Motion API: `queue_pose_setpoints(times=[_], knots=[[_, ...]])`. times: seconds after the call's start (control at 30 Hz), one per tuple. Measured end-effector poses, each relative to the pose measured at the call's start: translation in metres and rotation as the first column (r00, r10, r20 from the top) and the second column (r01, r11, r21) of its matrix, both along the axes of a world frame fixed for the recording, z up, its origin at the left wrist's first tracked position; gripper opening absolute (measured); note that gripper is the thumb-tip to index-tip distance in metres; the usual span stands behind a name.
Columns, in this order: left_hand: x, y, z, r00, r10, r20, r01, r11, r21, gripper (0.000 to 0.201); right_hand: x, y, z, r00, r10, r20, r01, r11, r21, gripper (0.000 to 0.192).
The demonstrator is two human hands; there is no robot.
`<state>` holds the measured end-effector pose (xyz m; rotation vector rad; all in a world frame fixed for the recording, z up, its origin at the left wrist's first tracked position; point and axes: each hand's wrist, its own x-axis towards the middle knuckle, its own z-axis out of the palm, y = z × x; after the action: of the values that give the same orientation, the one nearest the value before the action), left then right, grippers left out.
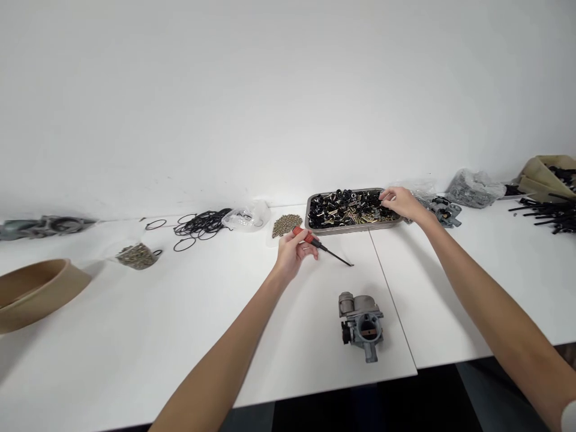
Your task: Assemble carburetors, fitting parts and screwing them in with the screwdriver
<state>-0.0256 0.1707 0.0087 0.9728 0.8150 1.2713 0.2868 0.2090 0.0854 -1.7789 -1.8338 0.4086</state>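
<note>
Red-handled screwdriver [320, 245] is sitting in the left hand [292, 252], fingers clamped round the handle, blade angling down w/ its tip touching or just above the white table [135, 336]; can't tell which. Right hand [400, 203] is reaching into the far-right corner of the metal tray [351, 228] of small black and brass parts, fingertips dipping among them; can't tell if they're pinching one yet. Carburetor [362, 326] is standing nearer the body, apart from both hands, close to the table's front edge.

Risks, as I judge: a small part could slip from the fingertips and roll into the table seam or off the edge; the screwdriver tip could scratch the tabletop; a forearm could knock the carb.

Further out: pile of brass bits [287, 224] just left of the tray, black O-rings [202, 223], a second carb [443, 211] beyond the right hand.
</note>
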Motion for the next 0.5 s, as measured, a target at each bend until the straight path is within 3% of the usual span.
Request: queue_pose_setpoints(times=[0.17,0.37,0.5], knots=[[0.001,0.003,-0.008,1.000,-0.008,0.019,0.010,0.998,-0.060,0.031,-0.006,0.032,0.000,0.998,0.037,0.051,-0.037,0.999,-0.007,0.021],[0.000,0.003,-0.007,1.000,-0.012,0.004,0.013,0.995,-0.104,0.035,-0.046,0.063,-0.019,0.976,0.136,0.167,-0.132,0.991,-0.032,0.024],[-0.001,0.003,-0.007,1.000,-0.016,0.008,0.017,0.994,-0.110,0.036,-0.052,0.069,-0.032,0.926,0.196,0.323,-0.187,0.981,-0.061,0.032]])
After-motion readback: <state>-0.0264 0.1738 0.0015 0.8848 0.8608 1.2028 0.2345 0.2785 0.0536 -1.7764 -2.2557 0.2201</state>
